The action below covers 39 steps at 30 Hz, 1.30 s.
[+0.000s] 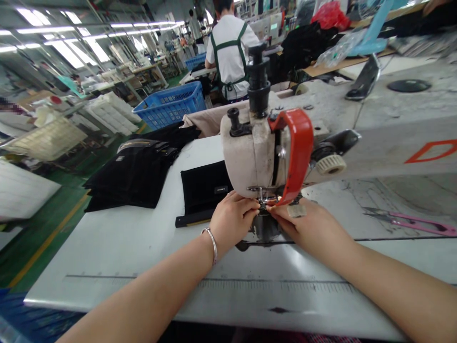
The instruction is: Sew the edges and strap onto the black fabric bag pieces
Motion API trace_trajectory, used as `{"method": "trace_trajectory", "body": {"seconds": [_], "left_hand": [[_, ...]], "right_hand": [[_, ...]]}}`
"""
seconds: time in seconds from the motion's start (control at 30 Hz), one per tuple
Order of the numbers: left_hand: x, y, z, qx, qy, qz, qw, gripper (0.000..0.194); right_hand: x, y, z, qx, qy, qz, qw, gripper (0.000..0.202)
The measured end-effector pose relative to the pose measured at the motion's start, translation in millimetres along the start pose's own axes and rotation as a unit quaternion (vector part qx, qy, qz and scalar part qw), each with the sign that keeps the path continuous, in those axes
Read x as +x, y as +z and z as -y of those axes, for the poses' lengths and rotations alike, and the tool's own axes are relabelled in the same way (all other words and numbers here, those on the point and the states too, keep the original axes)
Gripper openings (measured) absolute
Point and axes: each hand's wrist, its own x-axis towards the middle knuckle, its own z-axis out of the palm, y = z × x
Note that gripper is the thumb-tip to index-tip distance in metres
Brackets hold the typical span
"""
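A sewing machine (pixel 250 157) with a red guard (pixel 302 152) stands over the white table. My left hand (pixel 233 216), with a silver bracelet at its wrist, is closed in a pinch just left of the needle area. My right hand (pixel 307 224) is pinched on the other side, its fingertips near the presser foot (pixel 263 197). What the fingertips hold is too small and hidden to make out. A black fabric piece (pixel 202 188) with a small label lies flat left of the machine head, beside my left hand, partly behind the head.
Stacked black fabric (pixel 132 176) lies at the table's left edge. Pink-handled thread snips (pixel 417 223) rest on the right. A blue basket (pixel 171 105) stands beyond the table. A person (pixel 230 52) in a white shirt sits further back, facing away. A ruler scale runs along the front.
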Motion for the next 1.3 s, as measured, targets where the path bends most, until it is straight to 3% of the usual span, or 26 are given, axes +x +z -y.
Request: {"method": "trace_trajectory", "body": {"seconds": [0.93, 1.2, 1.3], "left_hand": [[-1, 1.3, 3, -0.011, 0.005, 0.011, 1.000, 0.011], [6, 5.0, 1, 0.047, 0.014, 0.058, 0.997, 0.006], [4, -7.9, 6, 0.083, 0.015, 0.080, 0.993, 0.019]], "right_hand": [[-2, 6, -4, 0.018, 0.016, 0.002, 1.000, 0.018], [-6, 12, -17, 0.020, -0.001, -0.016, 1.000, 0.024], [-7, 15, -22, 0.037, -0.017, -0.044, 0.998, 0.027]]}}
